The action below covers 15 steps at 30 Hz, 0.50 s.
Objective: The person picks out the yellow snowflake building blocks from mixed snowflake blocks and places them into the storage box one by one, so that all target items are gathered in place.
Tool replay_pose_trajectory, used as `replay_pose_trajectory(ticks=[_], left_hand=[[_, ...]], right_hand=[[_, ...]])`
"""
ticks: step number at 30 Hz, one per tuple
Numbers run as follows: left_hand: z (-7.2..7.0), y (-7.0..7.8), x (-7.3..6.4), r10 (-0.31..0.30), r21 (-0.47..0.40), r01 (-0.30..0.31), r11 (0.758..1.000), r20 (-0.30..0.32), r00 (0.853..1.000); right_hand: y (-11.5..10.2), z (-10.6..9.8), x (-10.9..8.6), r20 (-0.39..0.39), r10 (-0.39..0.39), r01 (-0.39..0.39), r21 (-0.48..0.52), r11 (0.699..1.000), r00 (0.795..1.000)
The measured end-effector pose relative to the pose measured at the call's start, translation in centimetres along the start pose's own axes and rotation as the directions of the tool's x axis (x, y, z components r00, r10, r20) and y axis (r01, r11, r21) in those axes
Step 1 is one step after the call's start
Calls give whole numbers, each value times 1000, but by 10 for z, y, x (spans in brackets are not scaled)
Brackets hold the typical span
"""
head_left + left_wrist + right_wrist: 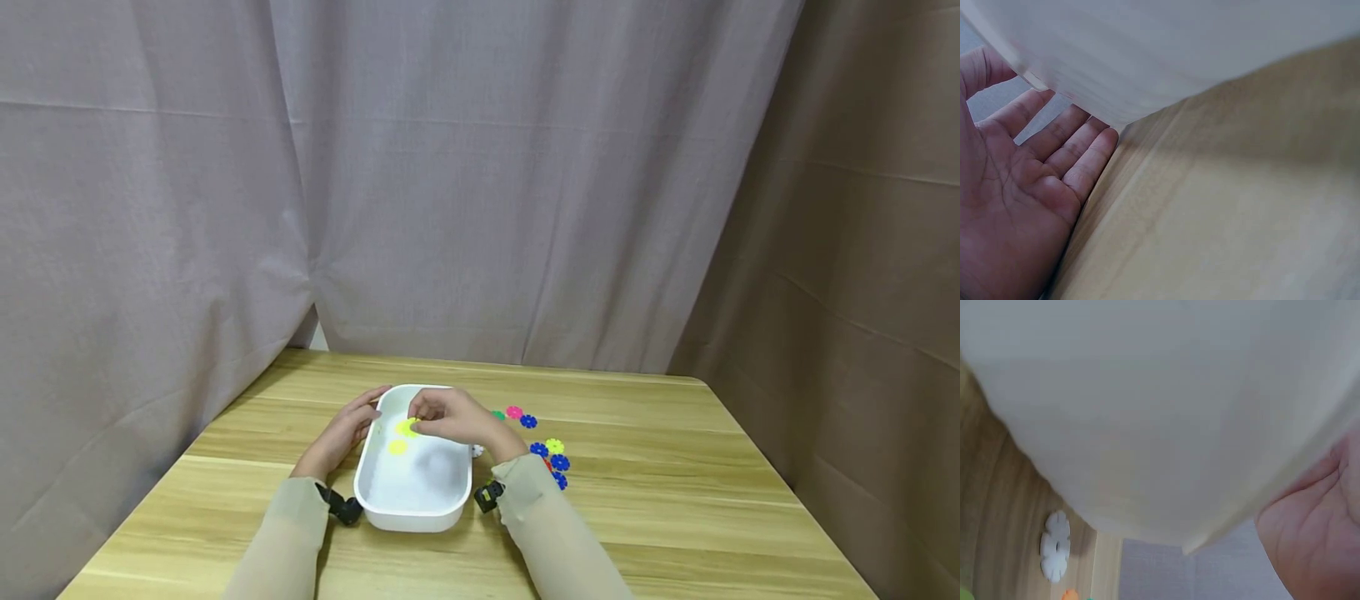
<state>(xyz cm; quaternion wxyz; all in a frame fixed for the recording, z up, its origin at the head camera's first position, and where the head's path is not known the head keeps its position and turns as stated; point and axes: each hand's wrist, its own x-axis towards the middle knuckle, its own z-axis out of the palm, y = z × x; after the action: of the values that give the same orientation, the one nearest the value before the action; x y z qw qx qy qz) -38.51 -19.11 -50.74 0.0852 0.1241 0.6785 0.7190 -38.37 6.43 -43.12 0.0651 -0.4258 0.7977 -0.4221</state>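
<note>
A white plastic tray (412, 521) stands on the table. My left hand (347, 431) holds its left side; the thumb lies at the rim and the fingers (1088, 159) rest against the outer wall. Over the inside of the tray, my right hand (453, 417) pinches a yellow notched plastic disc (406, 427) between thumb and fingertips. Another yellow disc (397, 447) lies on the tray floor just below it. In the right wrist view the tray wall hides the right fingertips; only part of the right hand (1319, 531) shows.
Right of the tray lie several notched discs: pink (514, 412), blue (560, 462), yellow-green (555, 446), green (498, 415), and partly covered red and white (1055, 546) ones. The wooden table (675, 483) ends at grey curtains (480, 208) behind and at both sides.
</note>
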Motion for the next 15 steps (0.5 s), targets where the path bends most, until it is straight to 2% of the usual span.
replay_pose_trajectory(ticks=[6,15], left_hand=[[2,1,1,-5,4,5,1000,-13,1000],[1,0,1,0,-4,0,1000,-10,1000]], right_hand=[[3,3,3,17,45,-45,-1,999,999],[14,4,1,-19,104,-104,-3,995,994]])
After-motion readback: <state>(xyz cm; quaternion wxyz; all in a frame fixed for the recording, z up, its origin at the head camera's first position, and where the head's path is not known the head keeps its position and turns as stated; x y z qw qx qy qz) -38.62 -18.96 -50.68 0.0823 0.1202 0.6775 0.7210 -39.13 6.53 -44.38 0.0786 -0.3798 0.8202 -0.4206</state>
